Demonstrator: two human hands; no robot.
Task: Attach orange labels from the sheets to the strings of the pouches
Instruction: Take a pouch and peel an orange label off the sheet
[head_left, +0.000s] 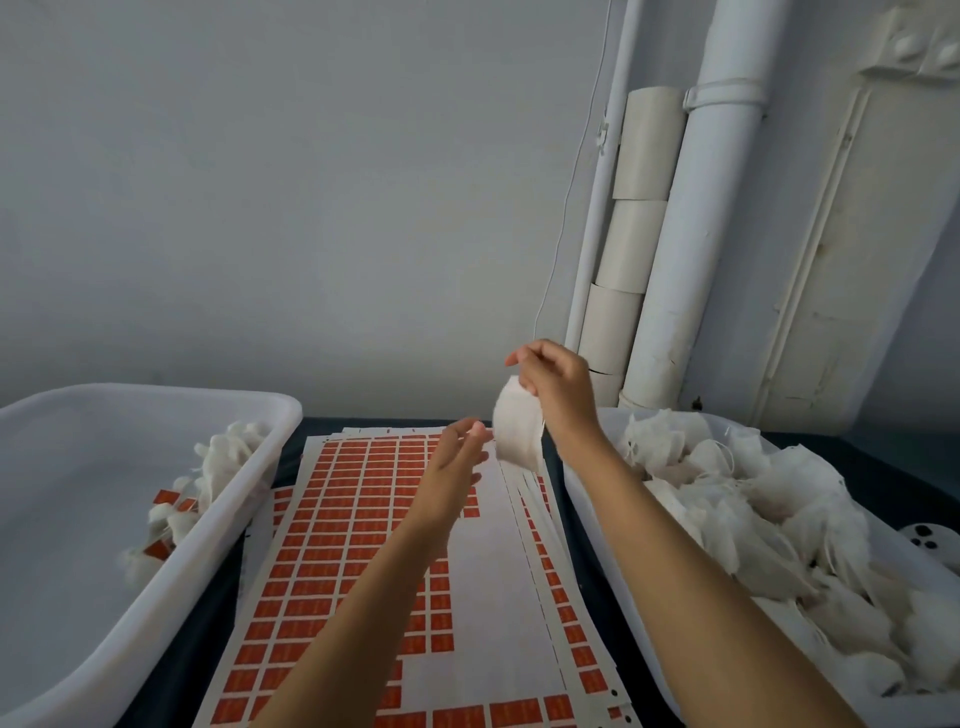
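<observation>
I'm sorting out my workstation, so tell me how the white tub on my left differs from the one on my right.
The left tub holds only a few pouches along its right wall, several with orange labels on them; the right tub is heaped with pouches that show no labels. Much of the left tub's floor is bare; the right tub's floor is hidden. Both are white plastic and flank the label sheets.

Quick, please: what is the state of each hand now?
Left hand: open, fingers relaxed, holding nothing visible.
Right hand: grips a white pouch above the label sheets.

Right hand (558, 384) holds a pouch (517, 431) above label sheets (332, 525).
</observation>
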